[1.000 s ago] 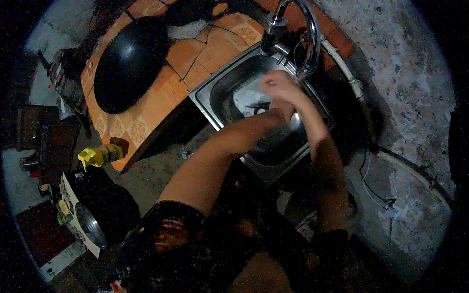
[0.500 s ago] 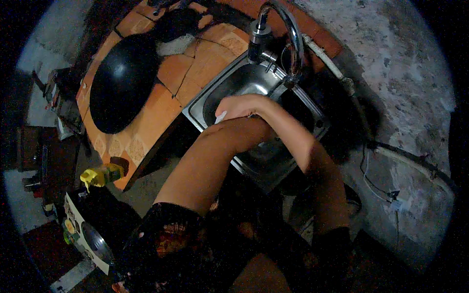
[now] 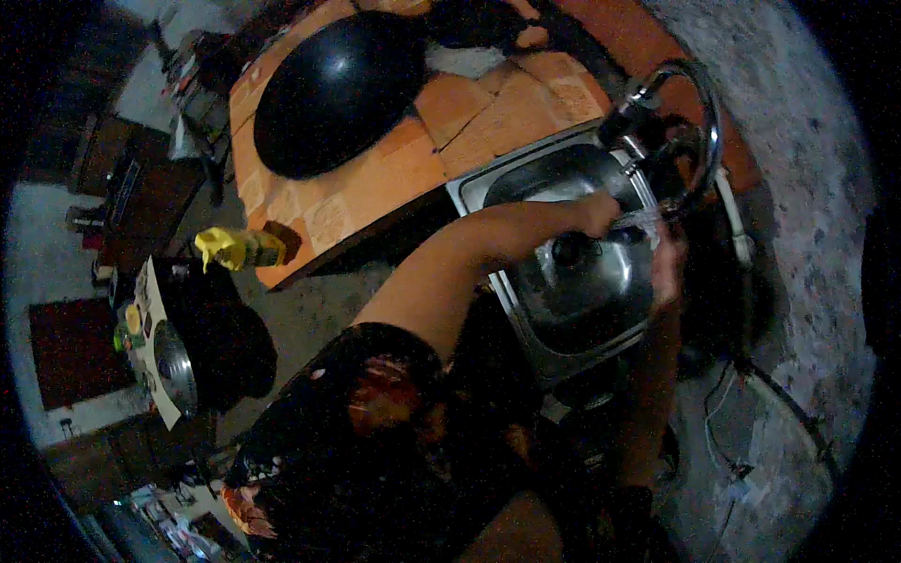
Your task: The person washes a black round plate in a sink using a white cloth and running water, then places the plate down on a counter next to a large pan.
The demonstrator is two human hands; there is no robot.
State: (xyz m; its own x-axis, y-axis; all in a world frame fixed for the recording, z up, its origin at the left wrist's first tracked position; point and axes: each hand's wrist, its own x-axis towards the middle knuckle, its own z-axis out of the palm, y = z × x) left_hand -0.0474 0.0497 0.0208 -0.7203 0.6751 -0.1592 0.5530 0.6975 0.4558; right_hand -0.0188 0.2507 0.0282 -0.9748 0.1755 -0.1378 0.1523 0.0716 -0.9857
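Head view, sole view on file. Landmark for all positions: the steel sink [image 3: 526, 183] set into the orange-tiled counter [image 3: 375, 183].

My left hand [image 3: 597, 212] reaches across the sink basin, just under the spout of the curved faucet [image 3: 699, 131]. Its fingers appear curled in, but the light is poor and I cannot tell whether they grip anything. My right hand [image 3: 666, 267] sits at the sink's right rim, just below the spout, palm turned inward. Between the two hands there is a pale, glassy blur that reads as running water or some clear item; I cannot tell which, and I cannot tell the state of the right fingers either.

In the bottom of the basin, directly below my left hand, lies a steel lid with a dark knob [image 3: 566, 250]. Neither hand touches it.

Away from the sink: a large black wok [image 3: 338, 89] rests on the counter to the sink's left, well apart. A yellow spray bottle [image 3: 230, 247] stands off the counter's near corner, further left still.

Judgement on the step: this looks like rinsing at the spout. To do it well I keep both hands over the basin, low under the stream, so splash stays off the tiles, and I turn the hands rather than lift them.
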